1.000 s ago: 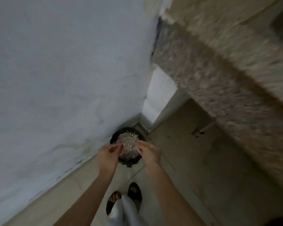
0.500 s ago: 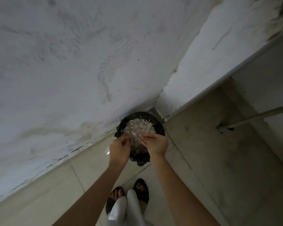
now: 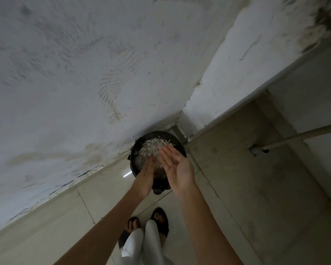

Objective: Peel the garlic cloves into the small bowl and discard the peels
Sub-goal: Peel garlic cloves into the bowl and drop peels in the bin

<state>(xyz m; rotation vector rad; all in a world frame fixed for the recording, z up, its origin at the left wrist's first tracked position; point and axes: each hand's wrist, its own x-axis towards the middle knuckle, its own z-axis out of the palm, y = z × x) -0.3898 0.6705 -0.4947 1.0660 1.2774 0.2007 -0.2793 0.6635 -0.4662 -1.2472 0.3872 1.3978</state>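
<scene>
A black waste bin (image 3: 180,144) lined with a dark bag stands on the floor in the corner against the wall. A heap of pale garlic peels (image 3: 151,148) fills it. Both my hands hover over the bin. My right hand (image 3: 177,165) is held flat, palm up and tilted toward the bin, with nothing on it. My left hand (image 3: 144,177) has straight fingers pointing down toward the peels and holds nothing I can see. The garlic cloves and the small bowl are out of view.
A stained white wall (image 3: 84,73) rises to the left and behind the bin. A ribbed metal hose (image 3: 302,134) runs from the right to a wall fitting. My feet in dark sandals (image 3: 161,220) stand on beige floor tiles (image 3: 246,197).
Both hands were curled together over the bin, pinching peels; now they have spread open and flat, the right palm turned up. The view has swung from the stone counter toward the corner.
</scene>
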